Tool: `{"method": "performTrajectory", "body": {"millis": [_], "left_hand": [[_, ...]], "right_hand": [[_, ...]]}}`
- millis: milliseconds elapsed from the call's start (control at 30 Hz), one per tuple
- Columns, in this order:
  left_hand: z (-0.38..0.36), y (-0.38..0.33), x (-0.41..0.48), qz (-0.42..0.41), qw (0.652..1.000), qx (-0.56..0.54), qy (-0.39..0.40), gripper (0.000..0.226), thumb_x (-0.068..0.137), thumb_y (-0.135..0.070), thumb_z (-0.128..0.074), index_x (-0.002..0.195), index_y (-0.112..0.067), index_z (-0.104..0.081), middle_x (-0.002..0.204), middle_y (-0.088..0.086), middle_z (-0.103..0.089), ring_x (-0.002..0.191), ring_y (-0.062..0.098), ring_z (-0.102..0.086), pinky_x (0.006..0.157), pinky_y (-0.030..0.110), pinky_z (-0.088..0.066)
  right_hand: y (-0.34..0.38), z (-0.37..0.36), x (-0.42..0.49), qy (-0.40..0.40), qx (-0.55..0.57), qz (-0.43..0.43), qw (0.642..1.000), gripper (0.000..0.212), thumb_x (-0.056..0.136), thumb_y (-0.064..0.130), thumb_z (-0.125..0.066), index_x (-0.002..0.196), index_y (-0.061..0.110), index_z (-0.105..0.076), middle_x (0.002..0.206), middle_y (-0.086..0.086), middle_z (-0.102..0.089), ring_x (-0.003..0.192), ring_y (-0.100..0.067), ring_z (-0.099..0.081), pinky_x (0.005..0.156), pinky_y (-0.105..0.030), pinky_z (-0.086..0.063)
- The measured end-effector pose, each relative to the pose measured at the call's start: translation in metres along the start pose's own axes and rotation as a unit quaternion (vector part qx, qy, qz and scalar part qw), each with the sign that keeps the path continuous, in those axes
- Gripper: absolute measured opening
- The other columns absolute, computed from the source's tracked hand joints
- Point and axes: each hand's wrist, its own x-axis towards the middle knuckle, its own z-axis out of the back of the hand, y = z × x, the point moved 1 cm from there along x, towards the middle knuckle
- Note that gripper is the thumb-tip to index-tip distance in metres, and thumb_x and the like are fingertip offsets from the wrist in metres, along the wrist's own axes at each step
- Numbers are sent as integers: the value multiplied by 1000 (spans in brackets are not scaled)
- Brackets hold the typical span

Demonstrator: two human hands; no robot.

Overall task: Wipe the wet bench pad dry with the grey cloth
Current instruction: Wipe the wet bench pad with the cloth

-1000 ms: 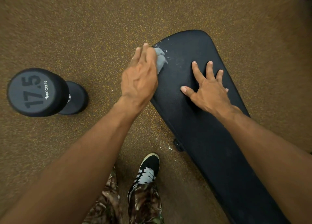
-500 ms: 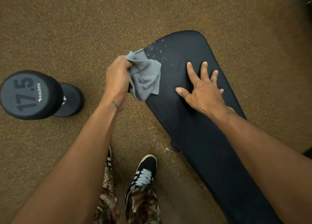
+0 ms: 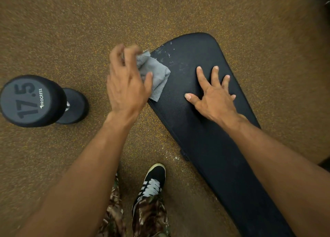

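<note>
Head view. Grips bunched grey cloth (image 3: 154,74) in left hand (image 3: 126,86), against left edge of bench pad (image 3: 205,138). Presses right hand (image 3: 212,97) flat mid-pad, fingers spread. Shows droplets (image 3: 166,53) at far-left corner. Judged partly done, that corner yet to wipe.

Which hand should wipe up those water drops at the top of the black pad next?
The left hand. It holds the grey cloth right beside the drops at the far end of the bench pad. The right hand lies flat on the pad, holding nothing.
</note>
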Motion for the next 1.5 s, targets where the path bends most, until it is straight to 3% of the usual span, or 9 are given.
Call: {"method": "performTrajectory", "body": {"millis": [133,300,433,600,767,933,1100,1333,1500], "left_hand": [[-10,0,-19,-33,984,171,-39,29,92,-55,-57,102,-29,-65,124,4,-59,112,35,-53,85,46,-40],[-26,-7,-20,-16,982,170,75,69,86,-76,-51,138,-32,-51,139,4,-50,121,35,-48,90,48,-45],[-30,-8,-8,-2,987,127,99,49,101,-53,-44,145,-29,-47,156,7,-40,132,39,-45,99,51,-48],[-27,-16,1,-4,986,138,91,34,106,-41,-38,135,-28,-51,147,5,-48,118,36,-54,78,46,-53],[-27,-8,9,-33,987,121,98,23,101,-31,-50,120,-24,-60,142,14,-50,135,44,-41,103,59,-43],[-15,-5,20,-59,988,114,85,25,107,-17,-39,123,-21,-58,119,11,-67,93,41,-67,69,45,-46],[-12,-20,46,-30,985,130,106,30,110,-28,-33,116,-15,-60,76,9,-54,64,32,-56,61,38,-35],[-5,-2,21,-188,967,124,118,29,111,-33,-37,129,-23,-57,131,6,-65,118,33,-64,72,50,-58],[-18,16,20,-111,975,105,160,35,106,-46,-32,137,-40,-47,159,3,-36,135,37,-49,87,52,-56]], "right_hand": [[0,-1,0,-2,1,2,1000,82,91,66,-46,153,48,5,164,2,17,148,-42,14,104,-79,-17],[0,0,0,-3,-3,2,1000,82,91,66,-46,153,47,5,164,1,17,148,-42,14,104,-80,-17],[0,0,0,-3,-3,5,1000,82,92,66,-45,153,47,5,164,0,17,148,-42,14,104,-79,-17],[0,1,0,0,-11,4,1000,82,92,67,-44,153,46,6,164,0,17,148,-43,13,103,-80,-19],[0,2,-2,5,-14,-1,1000,82,91,67,-44,153,47,6,164,1,17,149,-42,13,104,-79,-20],[2,3,-2,10,-14,0,1000,82,91,67,-44,153,47,7,164,1,18,149,-42,13,104,-79,-20],[1,2,-1,0,-18,-1,1000,82,92,67,-44,153,47,7,164,1,17,148,-42,13,104,-79,-20],[0,0,-1,4,-14,-1,1000,82,92,67,-44,152,48,8,164,2,18,148,-42,14,104,-79,-19],[2,0,0,2,-13,-1,1000,81,92,67,-43,152,48,8,164,2,19,148,-42,14,104,-79,-18]]}}
